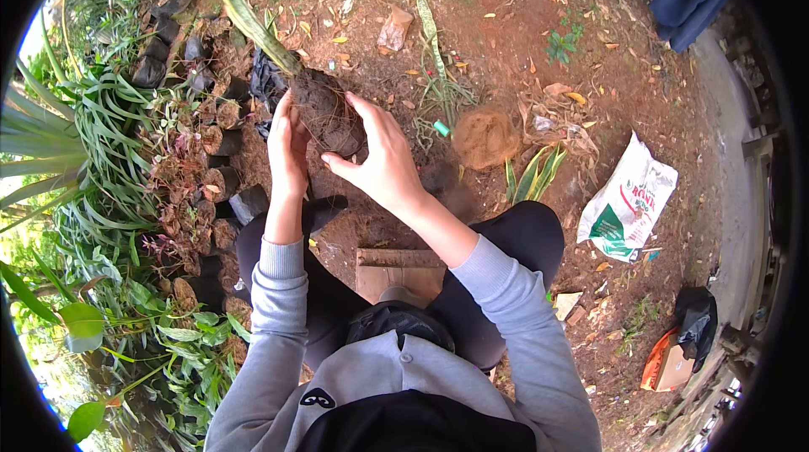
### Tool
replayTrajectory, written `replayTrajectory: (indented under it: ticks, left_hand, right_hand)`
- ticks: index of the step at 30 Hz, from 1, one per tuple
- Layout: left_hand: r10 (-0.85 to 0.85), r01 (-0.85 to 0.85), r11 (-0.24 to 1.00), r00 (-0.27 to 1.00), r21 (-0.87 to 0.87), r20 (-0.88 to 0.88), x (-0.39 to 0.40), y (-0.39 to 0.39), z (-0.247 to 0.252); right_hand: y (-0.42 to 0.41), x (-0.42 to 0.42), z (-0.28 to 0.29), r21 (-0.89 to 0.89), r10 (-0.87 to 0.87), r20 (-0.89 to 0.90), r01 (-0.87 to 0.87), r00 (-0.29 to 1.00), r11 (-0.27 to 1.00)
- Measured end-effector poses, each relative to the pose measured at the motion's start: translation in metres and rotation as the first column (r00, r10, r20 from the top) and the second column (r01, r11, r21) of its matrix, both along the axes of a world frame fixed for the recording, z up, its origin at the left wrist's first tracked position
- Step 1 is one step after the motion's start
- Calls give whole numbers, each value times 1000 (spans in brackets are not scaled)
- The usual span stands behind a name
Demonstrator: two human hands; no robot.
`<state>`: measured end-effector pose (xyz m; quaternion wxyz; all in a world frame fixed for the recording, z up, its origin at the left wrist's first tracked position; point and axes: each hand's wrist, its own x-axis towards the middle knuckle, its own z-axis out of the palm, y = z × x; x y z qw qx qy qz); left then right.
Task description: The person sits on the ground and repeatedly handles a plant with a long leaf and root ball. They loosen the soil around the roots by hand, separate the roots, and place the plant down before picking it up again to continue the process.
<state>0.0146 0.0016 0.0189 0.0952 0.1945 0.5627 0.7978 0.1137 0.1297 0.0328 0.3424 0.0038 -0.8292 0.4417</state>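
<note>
A snake plant with one long variegated leaf (249,19) leans toward the far left, its dark root ball (328,112) raised between my two hands. My left hand (289,149) cups the root ball from its left side. From the right, my right hand (384,152) grips it with thumb and fingers spread around the soil. Fine roots stick out of the ball. Behind it lies a crumpled black plastic bag (268,76), partly hidden. Just right of my right hand is a mound of brown, loose material (486,138) on the ground.
Several soil-filled black grow bags (221,141) line the left, beside dense green plants (117,155). A small snake plant (536,174) stands near my right knee. A white printed sack (629,199) lies to the right. Between my legs is a wooden board (398,269).
</note>
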Motion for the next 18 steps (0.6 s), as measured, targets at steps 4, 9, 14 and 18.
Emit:
replayTrajectory:
  ticks: [4, 9, 14, 18]
  left_hand:
    - [-236, 248, 944, 968, 216, -81, 9, 1, 17]
    - [-241, 191, 940, 959, 284, 151, 14, 4, 5]
    - [-197, 74, 931, 927, 358, 320, 13, 14, 1]
    - [-65, -45, 978, 857, 201, 512, 9, 13, 5]
  right_hand:
    - [1, 5, 17, -351, 316, 18, -290, 949, 890]
    - [-4, 0, 8, -382, 381, -21, -360, 924, 851]
    - [18, -25, -17, -548, 162, 62, -102, 985, 830]
    - [39, -45, -88, -375, -91, 384, 245, 919, 894]
